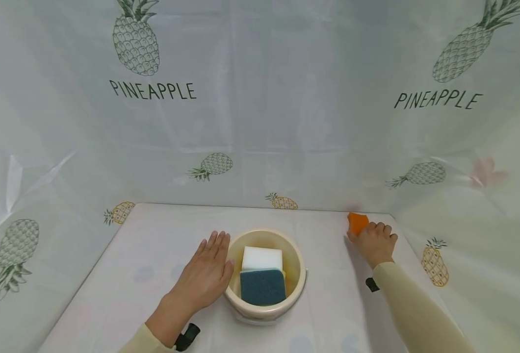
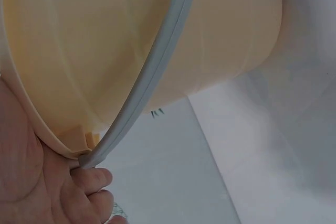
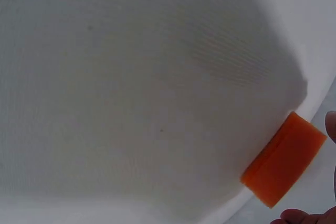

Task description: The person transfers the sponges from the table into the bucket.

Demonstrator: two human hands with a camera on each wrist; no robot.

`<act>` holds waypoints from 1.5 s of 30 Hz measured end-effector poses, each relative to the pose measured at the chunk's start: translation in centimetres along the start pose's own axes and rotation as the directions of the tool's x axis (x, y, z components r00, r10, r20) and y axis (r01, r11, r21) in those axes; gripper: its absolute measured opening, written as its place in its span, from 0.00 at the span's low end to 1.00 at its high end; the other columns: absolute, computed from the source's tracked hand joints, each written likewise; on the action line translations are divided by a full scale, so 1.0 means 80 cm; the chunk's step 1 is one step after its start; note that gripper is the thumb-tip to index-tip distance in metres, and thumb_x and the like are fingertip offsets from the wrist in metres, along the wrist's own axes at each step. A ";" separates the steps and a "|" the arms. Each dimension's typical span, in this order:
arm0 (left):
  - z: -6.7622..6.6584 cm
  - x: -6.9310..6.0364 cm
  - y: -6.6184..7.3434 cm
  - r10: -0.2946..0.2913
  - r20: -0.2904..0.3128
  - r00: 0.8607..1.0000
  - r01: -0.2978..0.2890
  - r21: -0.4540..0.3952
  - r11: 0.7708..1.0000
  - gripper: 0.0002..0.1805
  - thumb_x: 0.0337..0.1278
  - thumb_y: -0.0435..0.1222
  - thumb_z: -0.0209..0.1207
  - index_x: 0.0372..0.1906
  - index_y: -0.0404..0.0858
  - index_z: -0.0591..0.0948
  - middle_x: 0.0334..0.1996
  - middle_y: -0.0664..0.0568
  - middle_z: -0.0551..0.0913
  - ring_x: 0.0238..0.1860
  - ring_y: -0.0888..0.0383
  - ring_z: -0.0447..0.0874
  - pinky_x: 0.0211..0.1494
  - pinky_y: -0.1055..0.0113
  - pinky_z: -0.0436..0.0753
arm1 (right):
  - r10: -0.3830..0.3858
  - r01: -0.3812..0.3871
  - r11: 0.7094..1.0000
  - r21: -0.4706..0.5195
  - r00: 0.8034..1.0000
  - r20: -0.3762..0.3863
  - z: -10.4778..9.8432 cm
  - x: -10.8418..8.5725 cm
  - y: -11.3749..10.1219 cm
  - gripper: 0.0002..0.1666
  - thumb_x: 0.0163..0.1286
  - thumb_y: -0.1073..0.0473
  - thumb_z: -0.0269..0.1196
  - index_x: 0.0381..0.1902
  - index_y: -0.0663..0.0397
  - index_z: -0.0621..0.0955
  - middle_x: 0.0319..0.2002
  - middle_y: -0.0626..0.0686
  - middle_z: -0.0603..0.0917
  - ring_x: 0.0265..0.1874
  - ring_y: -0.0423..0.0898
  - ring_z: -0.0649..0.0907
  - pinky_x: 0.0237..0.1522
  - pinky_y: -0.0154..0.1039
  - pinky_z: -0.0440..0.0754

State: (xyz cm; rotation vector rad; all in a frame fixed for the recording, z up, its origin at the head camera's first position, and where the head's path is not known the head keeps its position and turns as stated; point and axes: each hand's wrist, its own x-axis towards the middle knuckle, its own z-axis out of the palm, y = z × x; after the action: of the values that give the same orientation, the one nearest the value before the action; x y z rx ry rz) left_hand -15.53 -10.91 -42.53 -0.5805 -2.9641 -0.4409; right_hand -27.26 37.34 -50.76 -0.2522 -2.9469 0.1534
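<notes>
My left hand [image 1: 207,272] lies against the left side of a cream bucket [image 1: 301,274], fingers straight and close together. In the left wrist view, its fingers [image 2: 92,182] are by the joint of the bucket's grey handle [image 2: 152,72]. Inside the bucket are a white sponge [image 1: 262,257] and a dark green scouring sponge [image 1: 263,288]. At the table's back right, my right hand [image 1: 375,242] curls about an orange sponge [image 1: 358,223]. The right wrist view shows this sponge [image 3: 286,161] with fingertips [image 3: 302,216] by its ends; contact there is hard to make out.
A white sheet with pineapple prints [image 1: 269,122] hangs as a wall behind and beside the pale table [image 1: 149,245]. The table's back edge runs close beyond the orange sponge. Black straps [image 1: 188,337] are on both wrists.
</notes>
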 end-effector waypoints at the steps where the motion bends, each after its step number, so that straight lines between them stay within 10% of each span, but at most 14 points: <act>1: 0.000 0.000 0.001 0.001 0.001 1.000 -0.001 0.000 1.000 0.36 0.85 0.47 0.45 0.83 0.30 0.57 0.83 0.37 0.58 0.85 0.41 0.50 0.86 0.43 0.54 | 0.011 -0.011 1.000 -0.003 1.000 0.002 0.001 -0.001 0.001 0.46 0.74 0.32 0.60 0.34 0.79 0.71 0.31 0.70 0.70 0.34 0.67 0.69 0.35 0.61 0.71; 19: 0.002 0.003 0.005 0.006 0.004 1.000 -0.006 -0.004 1.000 0.36 0.85 0.47 0.45 0.83 0.29 0.57 0.82 0.36 0.59 0.85 0.41 0.51 0.86 0.43 0.55 | 0.076 -0.075 0.996 0.049 0.997 -0.005 0.002 -0.011 0.004 0.44 0.76 0.30 0.54 0.33 0.72 0.71 0.28 0.66 0.71 0.33 0.65 0.71 0.34 0.57 0.69; 27: 0.000 0.001 0.004 -0.003 0.019 1.000 0.003 -0.008 1.000 0.36 0.85 0.48 0.45 0.83 0.29 0.56 0.83 0.36 0.58 0.85 0.41 0.49 0.86 0.43 0.54 | -0.061 0.072 0.994 0.086 0.990 -0.123 -0.031 -0.012 -0.029 0.38 0.72 0.33 0.60 0.32 0.67 0.72 0.28 0.62 0.73 0.33 0.62 0.72 0.34 0.54 0.68; 34: -0.004 0.000 0.003 -0.004 0.023 1.000 0.004 0.001 1.000 0.36 0.85 0.48 0.44 0.83 0.29 0.57 0.83 0.36 0.58 0.85 0.40 0.49 0.86 0.43 0.54 | -0.260 0.314 0.935 0.164 0.923 -0.283 -0.083 -0.030 -0.093 0.26 0.63 0.48 0.67 0.46 0.68 0.78 0.37 0.63 0.78 0.40 0.61 0.73 0.41 0.55 0.70; 45: -0.005 0.000 0.002 0.017 0.013 1.000 -0.017 0.010 1.000 0.36 0.85 0.47 0.45 0.82 0.28 0.58 0.82 0.35 0.58 0.85 0.39 0.50 0.86 0.42 0.55 | -0.639 0.693 0.707 0.141 0.712 -0.293 -0.141 -0.084 -0.187 0.25 0.62 0.50 0.67 0.52 0.57 0.78 0.47 0.53 0.79 0.47 0.51 0.71 0.49 0.48 0.68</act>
State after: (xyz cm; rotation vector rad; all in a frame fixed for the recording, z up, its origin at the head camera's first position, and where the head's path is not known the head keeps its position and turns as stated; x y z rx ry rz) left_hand -15.49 -10.91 -42.11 -0.6091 -2.9697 -0.4224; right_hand -21.04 22.49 -39.12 0.7928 -2.5512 0.3456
